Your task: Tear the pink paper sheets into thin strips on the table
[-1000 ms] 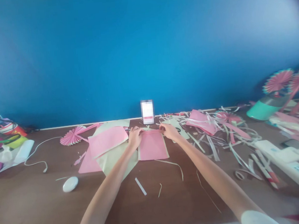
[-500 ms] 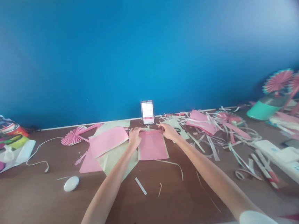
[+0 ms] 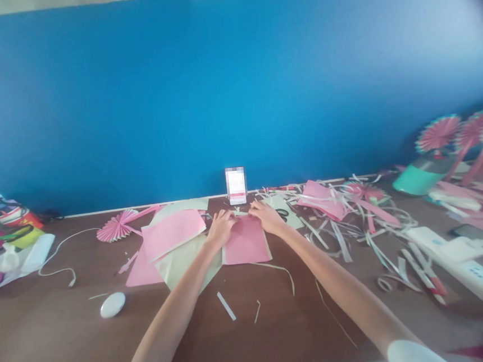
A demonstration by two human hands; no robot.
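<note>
A pink sheet of paper (image 3: 246, 242) with pale edges lies flat on the brown table in front of me. My left hand (image 3: 221, 228) is at its far left corner, the fingers bent and pressed together on the far edge. At the far right part of the same edge, my right hand (image 3: 266, 217) pinches the paper with curled fingers. A narrow strip along that edge looks folded, though the fingertips partly hide it. Left of the sheet, more pink paper (image 3: 176, 232) rests on pale paper (image 3: 179, 262), partly behind my left forearm.
A phone (image 3: 236, 186) stands against the blue wall. Pleated paper fans (image 3: 116, 226) and paper strips (image 3: 339, 240) lie on both sides. At right are a power strip (image 3: 464, 266), pens (image 3: 422, 272) and a green container (image 3: 421, 175). A white mouse-shaped object (image 3: 112, 305) sits at left.
Both hands have slid inward along the far edge of the pink paper and are closer together. The right fingers, raised before, now rest lower on the paper. The view has tipped slightly upward.
</note>
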